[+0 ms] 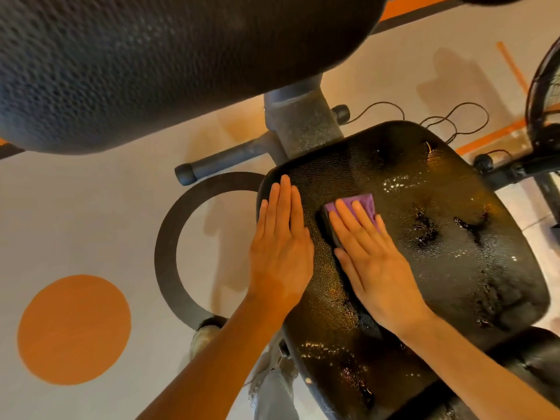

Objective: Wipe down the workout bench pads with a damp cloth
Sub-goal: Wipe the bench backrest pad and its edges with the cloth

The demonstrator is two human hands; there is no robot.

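A black textured seat pad (pixel 448 237) fills the centre and right, glistening with wet patches and cracked in spots. My right hand (pixel 372 262) lies flat on a purple cloth (pixel 362 204), pressing it onto the pad's middle; only the cloth's far edge shows beyond my fingertips. Flat on the pad's left edge rests my left hand (pixel 281 247), fingers together, holding nothing. A second, larger black pad (pixel 151 62) looms blurred across the top left, close to the camera.
A grey metal post (pixel 303 122) and crossbar (pixel 224 160) join the two pads. The pale floor carries an orange disc (pixel 74 328) and a dark ring (pixel 169 250). Thin black cords (pixel 454 119) lie behind the seat. Dark machine parts (pixel 542 110) stand at right.
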